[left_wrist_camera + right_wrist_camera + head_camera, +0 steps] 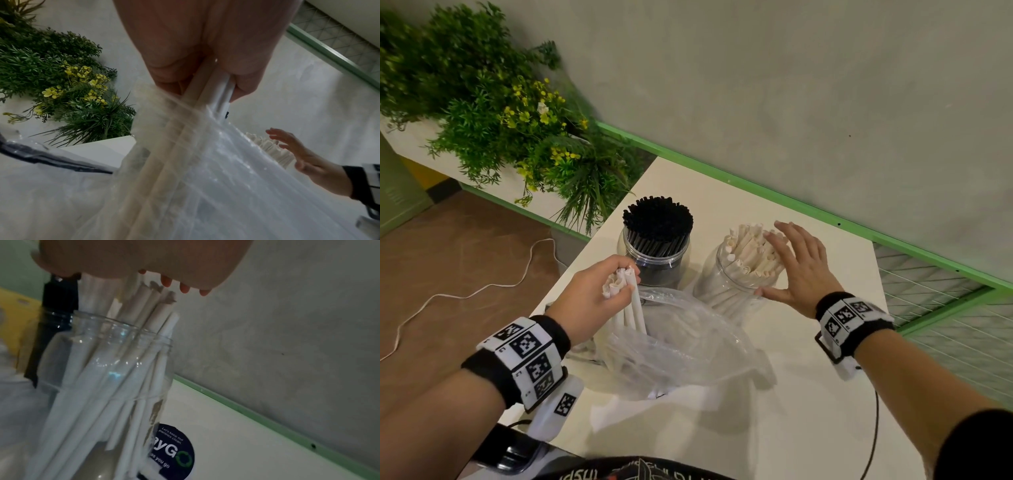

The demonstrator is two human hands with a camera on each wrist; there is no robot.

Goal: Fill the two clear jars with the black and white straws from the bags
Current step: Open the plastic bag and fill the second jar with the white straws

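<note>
Two clear jars stand on the white table [808, 394]. The left jar [654, 257] is packed with black straws [658, 219]. The right jar [729, 287] leans and holds white straws [748, 250], seen close up as white straws [115, 369] in the right wrist view. My right hand [796, 263] is open, fingers straight against the tops of those straws, thumb at the jar's rim. My left hand [595, 291] grips a small bunch of white straws [631, 301] whose lower ends stand inside a clear plastic bag [688, 346]. The left wrist view shows that bunch [207, 97] between the fingers.
A planter of green plants with yellow flowers [517, 120] stands left of the table. A grey wall with a green rail [791, 202] runs behind. A white cable [465, 294] lies on the brown floor. A round dark sticker [174, 449] is on the table by the jar.
</note>
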